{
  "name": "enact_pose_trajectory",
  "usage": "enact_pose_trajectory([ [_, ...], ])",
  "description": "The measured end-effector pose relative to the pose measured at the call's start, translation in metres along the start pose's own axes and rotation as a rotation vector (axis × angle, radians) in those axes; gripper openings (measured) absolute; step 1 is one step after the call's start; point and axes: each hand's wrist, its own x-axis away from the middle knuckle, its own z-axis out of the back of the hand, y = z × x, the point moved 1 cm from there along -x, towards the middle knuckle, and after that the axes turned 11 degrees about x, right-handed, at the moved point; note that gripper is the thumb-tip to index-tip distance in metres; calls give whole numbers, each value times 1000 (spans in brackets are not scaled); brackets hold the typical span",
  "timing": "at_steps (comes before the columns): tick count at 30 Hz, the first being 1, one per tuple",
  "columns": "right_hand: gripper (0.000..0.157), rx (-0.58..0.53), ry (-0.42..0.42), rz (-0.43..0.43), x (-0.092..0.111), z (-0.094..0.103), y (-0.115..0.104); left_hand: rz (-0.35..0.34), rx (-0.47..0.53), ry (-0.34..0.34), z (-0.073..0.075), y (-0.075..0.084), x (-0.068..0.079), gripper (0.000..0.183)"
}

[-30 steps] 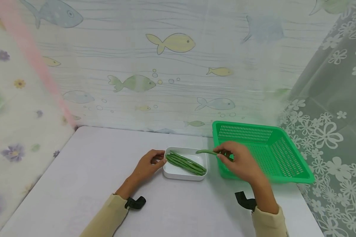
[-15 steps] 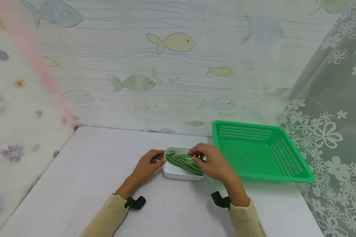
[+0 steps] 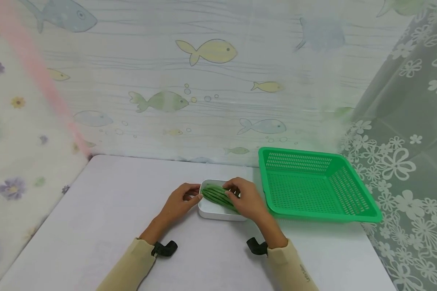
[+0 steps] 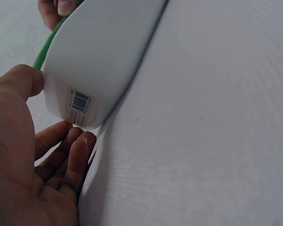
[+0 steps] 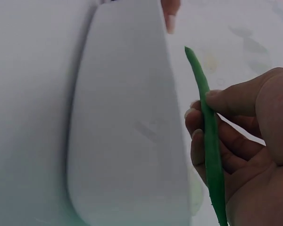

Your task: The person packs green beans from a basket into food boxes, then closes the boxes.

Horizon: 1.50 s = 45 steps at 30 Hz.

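A small white rectangular dish (image 3: pixel 218 215) stands on the table with several long green beans (image 3: pixel 214 195) lying side by side in it. My left hand (image 3: pixel 177 204) holds the dish's left end, thumb at the rim and fingertips against the end wall by a barcode label (image 4: pixel 80 101). Over the right part of the dish, my right hand (image 3: pixel 245 198) pinches one green bean (image 5: pixel 211 136) between thumb and fingers. In the right wrist view that bean stands just above the rim. The right hand hides the dish's right end in the head view.
A green plastic basket (image 3: pixel 320 218) with mesh walls and no beans visible inside stands right of the dish. The white-covered table (image 3: pixel 124 190) meets a fish-print curtain (image 3: pixel 211 81) behind. A grey flowered curtain (image 3: pixel 415 169) hangs at the right.
My right hand has carried the green bean leftward from the basket's near-left edge to over the dish, above the other beans. My left hand has stayed at the dish's left end.
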Motion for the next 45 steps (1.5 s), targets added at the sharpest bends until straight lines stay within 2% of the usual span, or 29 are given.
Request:
enact_pose_trajectory([
  [9,12,-24,-77,-49,3,-11,3,20,-12,-3,0,-1,2,46],
  [30,11,9,-63,-50,-5,-21,0,21,-9,-4,3,4,3,46],
  [36,12,-6,8,-35,-2,-18,4,14,-7,-10,2,4,3,46],
  [45,18,82,148,-28,-4,-20,11,7,-23,-9,2,3,3,47],
])
